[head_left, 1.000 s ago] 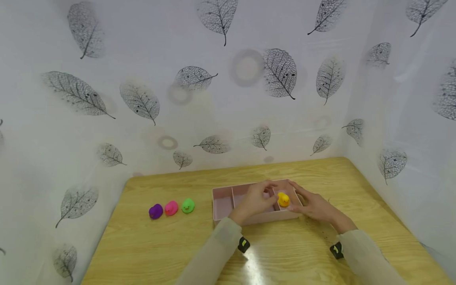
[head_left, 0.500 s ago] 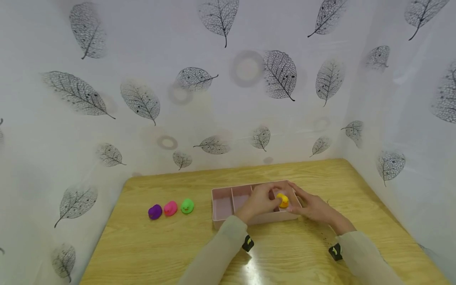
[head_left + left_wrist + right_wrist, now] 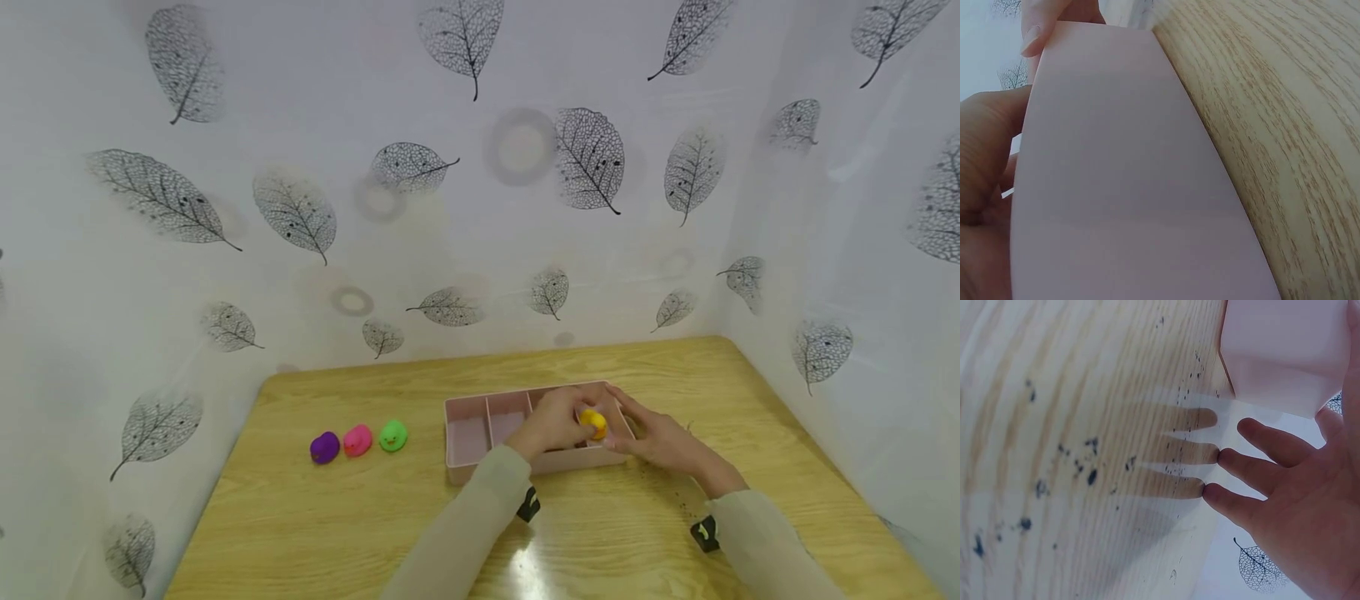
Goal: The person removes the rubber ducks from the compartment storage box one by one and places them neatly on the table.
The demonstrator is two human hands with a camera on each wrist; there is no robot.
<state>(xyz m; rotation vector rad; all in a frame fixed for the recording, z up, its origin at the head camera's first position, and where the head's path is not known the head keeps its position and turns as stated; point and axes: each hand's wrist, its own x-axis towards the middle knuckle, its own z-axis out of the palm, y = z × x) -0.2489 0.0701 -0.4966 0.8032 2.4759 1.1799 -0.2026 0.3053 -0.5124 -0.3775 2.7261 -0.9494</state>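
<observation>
A pink divided box lies on the wooden table. My left hand reaches over its front wall into the right-end compartment, fingers curled, and pinches a yellow rubber duck there. In the left wrist view, the box's long side hides the duck and most of the left fingers. My right hand holds the box's right end, thumb at the front rim and forefinger by the back corner. In the right wrist view, the other right-hand fingers spread out beside the box end, their tips near the tabletop.
Left of the box, purple, pink and green rubber ducks stand in a row on the table. Leaf-patterned white sheeting rises behind the table and along its sides.
My left hand has moved right and down onto the yellow duck, which now tilts slightly between its fingers. The right hand stays at the box end. The other ducks have not moved.
</observation>
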